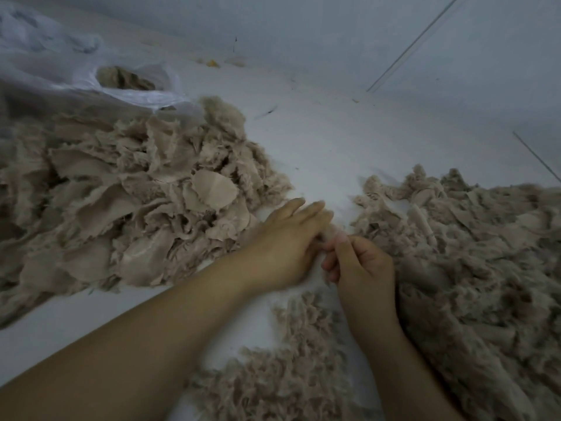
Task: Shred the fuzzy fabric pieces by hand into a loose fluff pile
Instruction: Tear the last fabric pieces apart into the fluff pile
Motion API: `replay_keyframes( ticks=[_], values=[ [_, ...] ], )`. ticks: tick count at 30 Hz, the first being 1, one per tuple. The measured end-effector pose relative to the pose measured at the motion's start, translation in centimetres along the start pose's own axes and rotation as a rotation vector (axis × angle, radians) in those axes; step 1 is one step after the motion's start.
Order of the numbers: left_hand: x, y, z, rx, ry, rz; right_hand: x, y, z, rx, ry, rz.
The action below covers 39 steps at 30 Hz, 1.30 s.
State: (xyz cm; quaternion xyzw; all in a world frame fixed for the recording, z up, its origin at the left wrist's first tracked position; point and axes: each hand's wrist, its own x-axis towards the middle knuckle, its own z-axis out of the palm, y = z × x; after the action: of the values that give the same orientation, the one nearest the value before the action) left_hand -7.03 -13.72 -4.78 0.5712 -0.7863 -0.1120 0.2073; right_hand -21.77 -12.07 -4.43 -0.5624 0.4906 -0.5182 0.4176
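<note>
Here, both hands meet over the middle of a white floor. The left hand (285, 238) reaches in from the lower left with its fingers stretched forward and its thumb side tucked against a small tuft of fuzzy fabric (331, 233). The right hand (361, 262), fingers curled, pinches the same tuft from the near side, so the scrap is clamped between the two hands, just at their fingertips.

A heap of fabric pieces (136, 205), beige with flat woven backs showing, fills the floor's left side, touching the left hand's far edge. A loose fluff pile (473, 268) spreads along the right side, just beside the right hand, and more shredded fluff (291, 369) lies near the bottom edge between the forearms. A clear plastic bag (133, 86) holding more beige material sits toward the far left corner.
</note>
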Motion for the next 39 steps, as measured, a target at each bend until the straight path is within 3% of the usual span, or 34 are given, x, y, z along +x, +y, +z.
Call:
replay_keyframes(
  ticks=[3, 9, 14, 17, 21, 24, 28, 32, 39],
  values=[
    [0.1, 0.0, 0.0, 0.212, 0.057, 0.074, 0.3, 0.5, 0.2, -0.046, 0.01, 0.053],
    [-0.7, 0.0, -1.1, 0.193, 0.267, 0.064, 0.5, 1.4, 0.0, -0.136, 0.01, 0.131],
    [-0.9, 0.8, -1.3, -0.377, 0.484, -0.044, 0.3, 0.8, 0.0, -0.068, -0.012, 0.128],
    [-0.9, 1.8, -0.9, -0.65, 0.392, -0.159, 0.2, 0.5, 0.0, -0.039, -0.027, 0.058],
    [-1.1, 1.8, -1.1, -0.98, 0.29, -0.178, 0.5, 0.5, -0.2, 0.066, -0.023, 0.041],
    [-1.0, 1.8, -1.3, -1.287, 0.241, -0.317, 0.3, 0.3, -0.1, 0.051, -0.08, -0.031],
    [-1.1, 1.8, -1.4, -1.189, 0.088, -0.341, 0.2, 0.3, 0.0, -0.018, -0.134, -0.106],
    [-1.1, 1.4, -1.4, -1.171, 0.203, -0.352, 0.5, 0.7, -0.1, 0.033, -0.035, -0.034],
    [-1.0, 1.2, -1.0, -1.237, 0.196, -0.314, 0.3, 0.6, 0.0, 0.045, -0.128, -0.043]
  ],
)
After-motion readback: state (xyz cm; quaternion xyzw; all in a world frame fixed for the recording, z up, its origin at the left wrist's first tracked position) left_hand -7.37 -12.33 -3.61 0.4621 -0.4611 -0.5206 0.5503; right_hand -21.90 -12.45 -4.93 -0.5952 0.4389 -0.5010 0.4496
